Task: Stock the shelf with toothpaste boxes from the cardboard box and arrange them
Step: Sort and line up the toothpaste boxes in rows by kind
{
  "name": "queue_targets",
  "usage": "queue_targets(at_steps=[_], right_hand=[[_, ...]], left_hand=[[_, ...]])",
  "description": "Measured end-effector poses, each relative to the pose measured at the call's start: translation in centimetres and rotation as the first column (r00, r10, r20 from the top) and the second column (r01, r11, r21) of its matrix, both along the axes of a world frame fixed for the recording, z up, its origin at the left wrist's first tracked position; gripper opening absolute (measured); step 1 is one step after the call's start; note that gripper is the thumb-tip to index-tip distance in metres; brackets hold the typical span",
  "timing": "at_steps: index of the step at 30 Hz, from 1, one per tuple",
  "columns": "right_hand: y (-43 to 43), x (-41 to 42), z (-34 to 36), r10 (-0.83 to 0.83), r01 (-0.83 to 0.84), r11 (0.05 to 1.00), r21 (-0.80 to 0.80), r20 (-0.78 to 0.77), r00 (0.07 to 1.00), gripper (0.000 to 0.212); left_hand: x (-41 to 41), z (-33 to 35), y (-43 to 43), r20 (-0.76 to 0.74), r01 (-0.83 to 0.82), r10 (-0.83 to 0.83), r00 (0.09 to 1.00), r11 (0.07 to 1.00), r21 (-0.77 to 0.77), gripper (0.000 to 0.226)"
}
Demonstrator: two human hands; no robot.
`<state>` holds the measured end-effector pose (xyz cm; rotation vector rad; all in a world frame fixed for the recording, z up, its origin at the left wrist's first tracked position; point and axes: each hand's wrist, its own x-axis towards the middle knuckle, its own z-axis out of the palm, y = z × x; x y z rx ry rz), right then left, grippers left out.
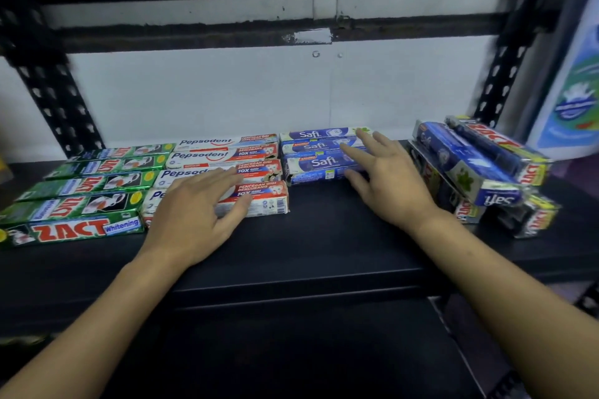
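Toothpaste boxes lie flat in rows on the black shelf (324,236). Several green Zact boxes (84,185) fill the left side. Beside them lie several white and red Pepsodent boxes (227,155), and my left hand (197,207) rests flat on the front ones with its fingers spread. Three blue Safi boxes (321,152) form the middle row. My right hand (385,175) lies on their right ends, fingers straight, thumb at the front box's side. A loose pile of Safi and Zact boxes (479,172) sits at the right. The cardboard box is out of view.
Black perforated uprights (52,94) stand at the shelf's back corners, in front of a white wall. A blue and white poster (573,84) hangs at the far right. Bare black shelf (324,236) lies in front of the Safi row.
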<state>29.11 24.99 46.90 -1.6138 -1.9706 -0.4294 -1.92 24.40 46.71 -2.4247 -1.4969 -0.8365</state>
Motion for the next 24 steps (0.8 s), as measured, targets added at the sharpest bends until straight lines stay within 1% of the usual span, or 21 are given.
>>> queue_targets(at_steps=[2, 4, 6, 8, 9, 11, 12, 14, 15, 17, 18, 21, 24], right_hand=[[-2.6, -0.8, 0.5, 0.032, -0.024, 0.994, 0.110, -0.076, 0.997, 0.043], [-5.5, -0.8, 0.9, 0.037, -0.020, 0.982, 0.189, -0.091, 0.995, 0.039], [-8.1, 0.5, 1.7, 0.015, 0.016, 0.954, 0.299, -0.102, 0.995, 0.033], [-10.0, 2.6, 2.3, -0.052, 0.091, 0.919, 0.384, -0.112, 0.992, 0.026], [-10.7, 3.7, 2.4, -0.102, 0.145, 0.908, 0.394, -0.127, 0.987, 0.025], [-11.9, 5.4, 2.2, -0.213, 0.261, 0.902, 0.344, -0.171, 0.962, 0.028], [-12.3, 6.0, 2.0, -0.257, 0.298, 0.904, 0.305, -0.169, 0.952, 0.031], [-12.7, 6.8, 1.1, -0.307, 0.325, 0.917, 0.230, -0.111, 0.945, 0.038], [-12.8, 7.0, 0.6, -0.310, 0.320, 0.922, 0.218, -0.082, 0.947, 0.040], [-12.8, 7.2, 0.0, -0.295, 0.301, 0.920, 0.250, -0.062, 0.953, 0.039], [-12.9, 7.2, -0.2, -0.289, 0.297, 0.916, 0.269, -0.070, 0.955, 0.039], [-12.8, 6.7, -0.7, -0.280, 0.304, 0.913, 0.273, -0.124, 0.952, 0.047], [-12.8, 6.7, -1.0, -0.236, 0.274, 0.900, 0.340, -0.150, 0.960, 0.042]], left_hand=[[0.2, 0.2, -0.2, -0.038, 0.064, -0.061, 0.997, 0.995, 0.073, 0.053], [1.0, 0.4, -0.5, -0.068, 0.135, -0.128, 0.989, 0.984, 0.118, 0.048], [2.9, 0.6, -1.4, -0.033, 0.202, -0.199, 0.979, 0.972, 0.122, 0.046], [5.7, 0.7, -2.5, 0.025, 0.274, -0.278, 0.960, 0.956, 0.100, 0.047], [7.2, 0.7, -3.1, 0.041, 0.307, -0.311, 0.950, 0.949, 0.076, 0.050], [10.1, 0.7, -3.9, 0.048, 0.355, -0.353, 0.934, 0.934, -0.028, 0.056], [11.5, 0.7, -4.2, 0.057, 0.370, -0.366, 0.929, 0.924, -0.096, 0.058], [13.6, 0.3, -4.4, 0.076, 0.379, -0.371, 0.925, 0.896, -0.231, 0.057], [14.3, 0.0, -4.4, 0.049, 0.361, -0.363, 0.930, 0.883, -0.299, 0.059], [14.8, -0.5, -4.4, -0.063, 0.283, -0.335, 0.940, 0.871, -0.403, 0.066], [14.8, -0.6, -4.4, -0.094, 0.254, -0.320, 0.943, 0.871, -0.420, 0.068], [14.3, -0.4, -4.8, -0.119, 0.233, -0.309, 0.944, 0.876, -0.422, 0.070], [14.3, -0.2, -5.1, -0.133, 0.226, -0.306, 0.943, 0.880, -0.419, 0.068]])
